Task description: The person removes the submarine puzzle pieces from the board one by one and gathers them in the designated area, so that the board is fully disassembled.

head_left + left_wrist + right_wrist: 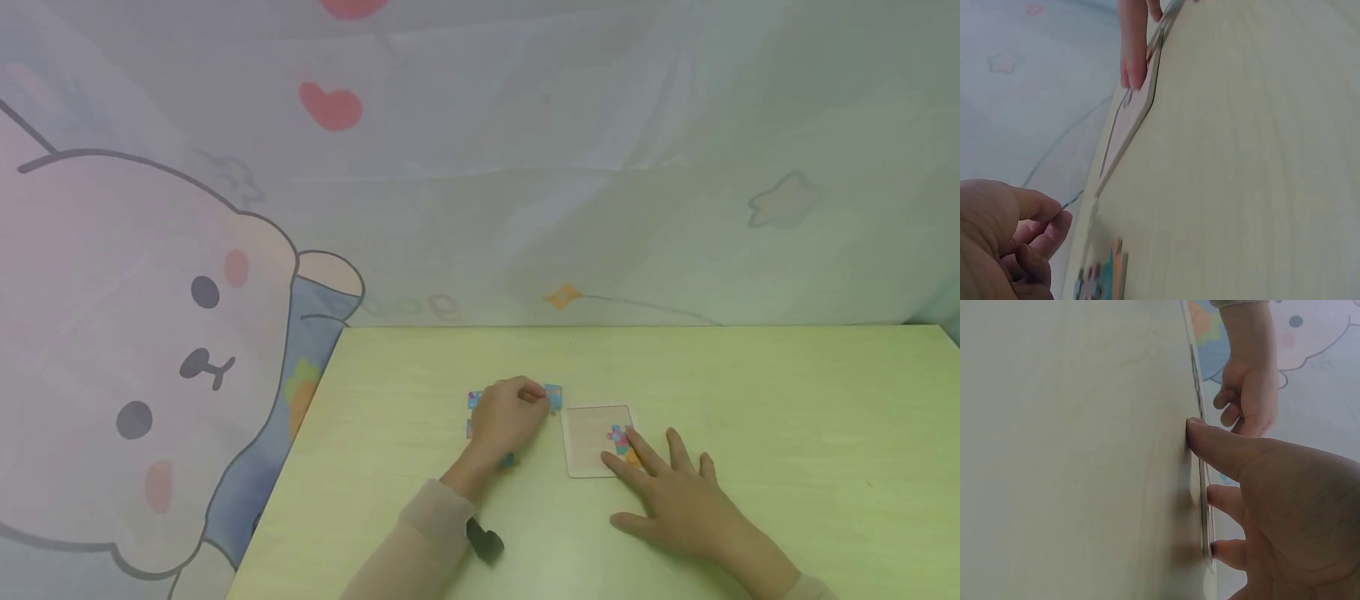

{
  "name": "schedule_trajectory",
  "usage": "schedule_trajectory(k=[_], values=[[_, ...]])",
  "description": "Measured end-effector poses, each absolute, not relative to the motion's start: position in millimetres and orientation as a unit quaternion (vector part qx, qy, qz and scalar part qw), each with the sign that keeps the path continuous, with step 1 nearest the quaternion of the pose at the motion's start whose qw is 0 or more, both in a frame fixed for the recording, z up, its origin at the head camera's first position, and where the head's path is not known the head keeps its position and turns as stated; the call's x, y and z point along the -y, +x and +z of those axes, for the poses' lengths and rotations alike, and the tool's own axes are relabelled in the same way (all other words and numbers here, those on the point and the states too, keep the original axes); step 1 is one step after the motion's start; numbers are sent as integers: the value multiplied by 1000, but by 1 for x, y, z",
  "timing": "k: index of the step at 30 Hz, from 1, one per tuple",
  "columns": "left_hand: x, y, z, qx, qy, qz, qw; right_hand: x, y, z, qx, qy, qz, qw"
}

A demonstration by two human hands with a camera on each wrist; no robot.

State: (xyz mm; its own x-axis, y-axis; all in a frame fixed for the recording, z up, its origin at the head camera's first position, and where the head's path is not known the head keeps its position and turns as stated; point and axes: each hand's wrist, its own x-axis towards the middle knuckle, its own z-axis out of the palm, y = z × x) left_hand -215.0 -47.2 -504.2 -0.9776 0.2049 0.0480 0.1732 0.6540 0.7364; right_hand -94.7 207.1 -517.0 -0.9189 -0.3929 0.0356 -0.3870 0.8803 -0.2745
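Observation:
My left hand (512, 417) pinches a thin blue jigsaw piece (553, 397) by its edge, just left of a square wooden puzzle tray (585, 450). Edge-on in the left wrist view, that piece (1072, 200) sticks out from thumb and finger. Spread wide, my right hand (686, 508) rests its fingertips on the tray's right part, and the thumb lies on the table in front. Pink, blue and orange joined pieces (619, 438) lie in the tray, partly hidden by those fingers. Other loose jigsaw pieces (473, 400) lie around the left hand, which covers most of them.
Everything lies on a pale yellow-green table (810, 467). Behind it hangs a printed cloth (525, 167) with a cartoon animal at the left. A small dark object (486, 543) shows beside the left sleeve.

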Motion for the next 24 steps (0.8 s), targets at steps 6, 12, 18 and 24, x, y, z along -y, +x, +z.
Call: schedule_trajectory(k=[6, 12, 18, 24], values=[[70, -219, -509, -914, 96, 393, 13, -206, -94, -516, -969, -201, -141, 12], [77, -221, -512, -911, 80, 405, 28, -206, -94, -515, -969, -204, -137, 13], [78, -220, -512, -910, 72, 407, 24, -205, -94, -515, -970, -201, -140, 15], [78, -217, -510, -911, 92, 403, 10, -205, -94, -518, -970, -203, -135, 9]])
